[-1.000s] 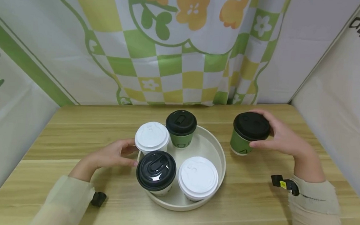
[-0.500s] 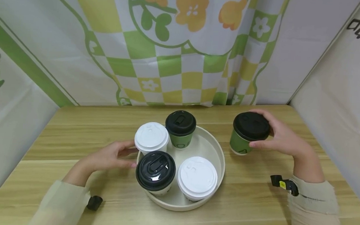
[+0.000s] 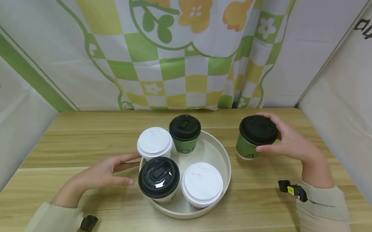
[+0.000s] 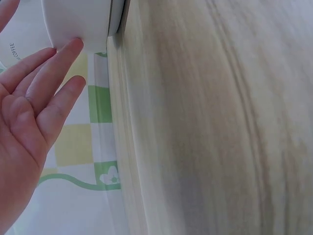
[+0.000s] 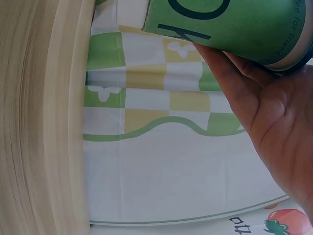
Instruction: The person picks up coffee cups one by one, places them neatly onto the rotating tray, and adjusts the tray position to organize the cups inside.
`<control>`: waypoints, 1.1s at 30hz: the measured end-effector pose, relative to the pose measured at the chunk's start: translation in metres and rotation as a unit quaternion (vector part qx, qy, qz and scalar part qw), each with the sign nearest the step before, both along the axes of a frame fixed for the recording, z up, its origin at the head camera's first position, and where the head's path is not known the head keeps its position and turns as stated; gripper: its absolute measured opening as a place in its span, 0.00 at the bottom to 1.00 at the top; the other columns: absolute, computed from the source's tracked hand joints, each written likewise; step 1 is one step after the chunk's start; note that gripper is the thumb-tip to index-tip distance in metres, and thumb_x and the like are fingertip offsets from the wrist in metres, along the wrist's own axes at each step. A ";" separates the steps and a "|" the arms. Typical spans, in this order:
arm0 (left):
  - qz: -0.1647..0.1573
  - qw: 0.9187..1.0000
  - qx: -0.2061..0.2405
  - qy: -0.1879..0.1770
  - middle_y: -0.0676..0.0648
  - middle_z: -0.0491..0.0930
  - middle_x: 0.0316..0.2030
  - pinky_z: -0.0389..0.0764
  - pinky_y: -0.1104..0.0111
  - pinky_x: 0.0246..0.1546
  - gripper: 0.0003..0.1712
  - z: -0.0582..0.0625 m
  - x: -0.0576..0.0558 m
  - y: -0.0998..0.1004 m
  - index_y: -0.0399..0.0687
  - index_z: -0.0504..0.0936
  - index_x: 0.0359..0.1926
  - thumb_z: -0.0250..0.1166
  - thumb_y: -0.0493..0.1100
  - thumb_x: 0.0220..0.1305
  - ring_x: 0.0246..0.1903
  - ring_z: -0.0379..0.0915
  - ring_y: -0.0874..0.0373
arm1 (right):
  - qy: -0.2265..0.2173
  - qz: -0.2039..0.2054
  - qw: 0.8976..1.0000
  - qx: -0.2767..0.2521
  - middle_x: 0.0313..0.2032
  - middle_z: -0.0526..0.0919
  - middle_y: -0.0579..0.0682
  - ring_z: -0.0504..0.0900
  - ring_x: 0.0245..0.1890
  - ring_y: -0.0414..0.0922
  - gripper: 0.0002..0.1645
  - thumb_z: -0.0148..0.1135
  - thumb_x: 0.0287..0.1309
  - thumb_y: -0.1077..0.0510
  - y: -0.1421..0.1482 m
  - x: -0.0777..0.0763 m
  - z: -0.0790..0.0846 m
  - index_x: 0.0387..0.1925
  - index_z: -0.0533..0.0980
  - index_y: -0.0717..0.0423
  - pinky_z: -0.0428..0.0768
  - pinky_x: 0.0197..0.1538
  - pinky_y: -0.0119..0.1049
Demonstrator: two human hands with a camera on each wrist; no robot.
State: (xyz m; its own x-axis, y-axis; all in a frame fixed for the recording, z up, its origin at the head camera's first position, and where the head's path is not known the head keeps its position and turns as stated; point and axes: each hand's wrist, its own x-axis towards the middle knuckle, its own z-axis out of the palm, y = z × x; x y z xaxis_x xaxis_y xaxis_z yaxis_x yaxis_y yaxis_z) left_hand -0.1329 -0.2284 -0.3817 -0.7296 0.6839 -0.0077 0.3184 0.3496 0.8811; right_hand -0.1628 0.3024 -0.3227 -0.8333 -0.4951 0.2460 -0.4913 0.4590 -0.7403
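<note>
My right hand (image 3: 290, 140) grips a green paper coffee cup (image 3: 246, 147) with a black lid, thumb at the near side and fingers behind it. In the right wrist view the green cup (image 5: 220, 24) lies against the fingers. A round cream tray (image 3: 225, 167) stands to its left with two white-lidded cups and two black-lidded cups on it. My left hand (image 3: 102, 173) is at the tray's left edge, fingers extended and thumb apart from the rim. In the left wrist view its fingertips (image 4: 74, 45) are right at the tray's white wall (image 4: 78, 24).
On the tray, a white-lidded cup (image 3: 154, 142) and a green cup with a black lid (image 3: 185, 128) stand behind a glossy black-lidded cup (image 3: 159, 177) and another white-lidded cup (image 3: 202, 183). A checkered curtain (image 3: 175, 70) hangs behind the wooden table (image 3: 250, 207).
My left hand has drawn back leftward from the tray, its thumb coming away from the rim. My right hand and its cup stay nearly in place; the head view shifts slightly.
</note>
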 end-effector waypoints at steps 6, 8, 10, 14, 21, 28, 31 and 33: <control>0.002 1.000 -0.005 0.007 0.27 0.59 0.71 0.71 0.80 0.61 0.45 0.000 -0.003 0.002 0.28 0.58 0.73 0.71 0.39 0.61 0.67 0.69 0.60 | 0.005 0.002 1.000 -0.001 0.60 0.74 0.39 0.76 0.56 0.33 0.51 0.75 0.46 0.70 0.000 0.001 0.001 0.71 0.61 0.53 0.75 0.54 0.21; 0.000 1.000 -0.007 0.009 0.27 0.59 0.71 0.70 0.81 0.61 0.46 0.001 -0.004 0.003 0.28 0.57 0.73 0.71 0.39 0.61 0.68 0.67 0.47 | 0.007 0.002 1.000 -0.002 0.60 0.74 0.39 0.76 0.56 0.33 0.51 0.75 0.46 0.70 -0.001 0.001 0.002 0.71 0.61 0.53 0.75 0.54 0.21; -0.001 1.000 -0.009 0.011 0.27 0.59 0.71 0.69 0.82 0.61 0.46 0.001 -0.006 0.004 0.28 0.57 0.73 0.70 0.40 0.61 0.67 0.64 0.37 | 0.006 0.004 1.000 -0.002 0.60 0.74 0.40 0.76 0.56 0.33 0.51 0.75 0.46 0.70 -0.001 0.002 0.002 0.71 0.61 0.53 0.75 0.54 0.21; -0.003 1.000 -0.012 0.012 0.27 0.58 0.71 0.67 0.83 0.62 0.46 0.000 -0.010 0.005 0.26 0.57 0.72 0.71 0.39 0.61 0.66 0.62 0.31 | 0.001 0.003 1.000 -0.002 0.59 0.75 0.41 0.76 0.55 0.33 0.51 0.75 0.46 0.70 -0.001 0.003 0.003 0.71 0.61 0.53 0.76 0.53 0.22; 0.001 1.000 -0.015 0.000 0.25 0.57 0.71 0.69 0.81 0.61 0.46 -0.001 -0.018 0.008 0.23 0.56 0.71 0.70 0.35 0.59 0.67 0.60 0.32 | -0.002 -0.001 1.000 -0.002 0.59 0.75 0.39 0.76 0.55 0.33 0.51 0.75 0.46 0.70 -0.001 0.003 0.003 0.71 0.61 0.53 0.76 0.53 0.22; -0.004 1.000 -0.002 -0.003 0.25 0.57 0.71 0.67 0.83 0.61 0.45 0.001 -0.024 0.010 0.23 0.56 0.71 0.69 0.34 0.60 0.68 0.60 0.33 | 0.001 0.006 1.000 -0.010 0.60 0.74 0.40 0.76 0.56 0.33 0.51 0.74 0.46 0.71 0.000 0.003 0.002 0.71 0.61 0.54 0.76 0.53 0.22; -0.007 1.000 0.000 0.003 0.24 0.58 0.71 0.67 0.84 0.61 0.44 0.000 -0.026 0.010 0.22 0.56 0.71 0.68 0.35 0.62 0.68 0.62 0.36 | -0.004 0.004 1.000 -0.009 0.60 0.74 0.41 0.76 0.55 0.34 0.51 0.74 0.46 0.71 -0.001 0.003 0.003 0.71 0.61 0.53 0.76 0.53 0.23; -0.005 1.000 -0.002 0.003 0.25 0.58 0.71 0.67 0.84 0.61 0.44 -0.002 -0.027 0.010 0.22 0.56 0.71 0.68 0.35 0.62 0.68 0.62 0.38 | -0.008 0.002 1.000 -0.008 0.60 0.74 0.41 0.77 0.55 0.34 0.51 0.74 0.46 0.70 -0.001 0.003 0.004 0.71 0.61 0.53 0.77 0.53 0.23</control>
State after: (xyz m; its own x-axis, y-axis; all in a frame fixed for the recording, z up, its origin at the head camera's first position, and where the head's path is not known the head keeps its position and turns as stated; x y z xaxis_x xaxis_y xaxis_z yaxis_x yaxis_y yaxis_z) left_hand -0.1599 -0.2182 -0.3834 -0.7222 0.6916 -0.0055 0.3280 0.3495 0.8777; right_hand -0.1597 0.3015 -0.3190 -0.8353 -0.4940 0.2411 -0.4814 0.4458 -0.7546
